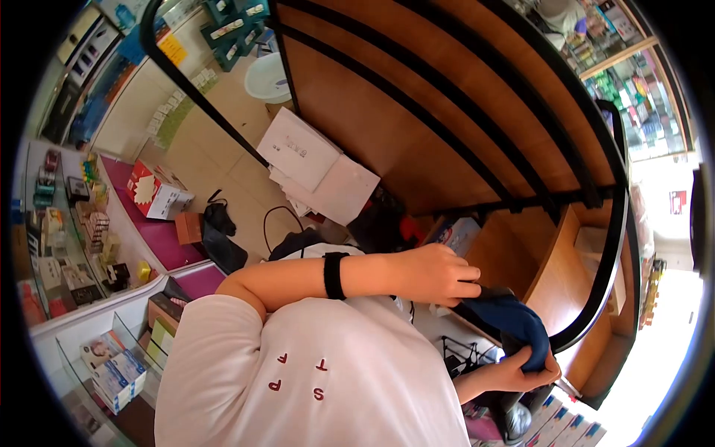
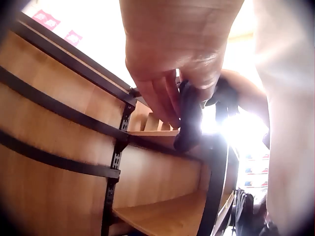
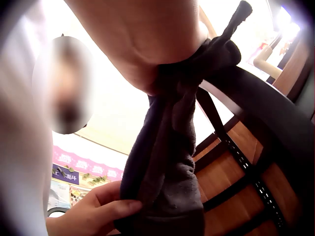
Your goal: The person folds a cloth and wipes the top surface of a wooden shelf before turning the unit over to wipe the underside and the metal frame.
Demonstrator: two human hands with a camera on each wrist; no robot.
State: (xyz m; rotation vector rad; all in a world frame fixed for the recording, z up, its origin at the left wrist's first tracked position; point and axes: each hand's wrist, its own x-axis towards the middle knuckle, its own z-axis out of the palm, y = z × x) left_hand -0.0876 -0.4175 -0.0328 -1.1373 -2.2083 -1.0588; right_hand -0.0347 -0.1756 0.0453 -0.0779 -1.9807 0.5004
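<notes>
A dark blue and grey cloth (image 1: 514, 316) is stretched between the two hands beside the black frame of the wooden shelf. My left hand (image 1: 439, 276), on the arm with the black wrist band, grips its upper end with bent fingers. At the lower end my right hand (image 1: 521, 372) holds the cloth, fingers curled round it. The left wrist view shows the dark cloth (image 2: 189, 118) pinched between thumb and fingers of my left hand (image 2: 172, 59). Seen from the right wrist, the cloth (image 3: 170, 162) hangs in folds from my right hand (image 3: 147, 44), with my left hand (image 3: 93, 211) pinching its far end.
The wooden shelf unit (image 1: 372, 112) with curved black bars stands ahead and to the right. White sheets (image 1: 320, 167) lie near a red and white box (image 1: 156, 194) on the left. A pale basin (image 1: 267, 77) is on the floor. Glass display cases with goods line the left side.
</notes>
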